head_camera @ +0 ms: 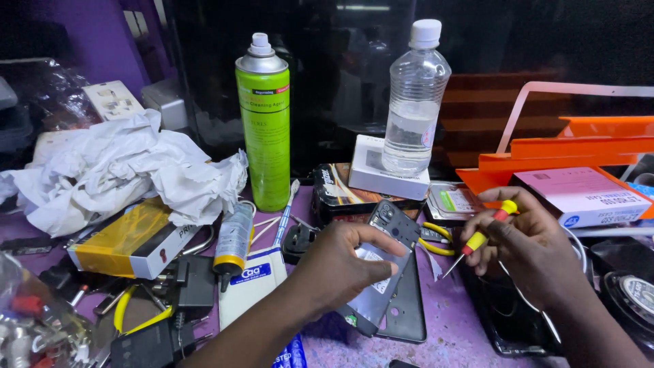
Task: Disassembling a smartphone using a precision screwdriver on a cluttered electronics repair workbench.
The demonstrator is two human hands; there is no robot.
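My left hand [340, 262] grips an opened grey phone [392, 225], tilted up on its edge with the camera end at the top. Beneath it on the purple bench lies a dark back cover [407, 307]. My right hand [528, 249] holds a small red and yellow screwdriver [480, 238], its metal tip pointing down-left toward the phone, a short gap away.
A green spray can [264, 123] and a clear water bottle [414, 102] on a white box [381, 177] stand behind. Crumpled white paper [122, 170], a yellow box [126, 238], chargers [187, 286] and yellow-handled pliers [436, 238] crowd the left. Orange trays [586, 146] sit right.
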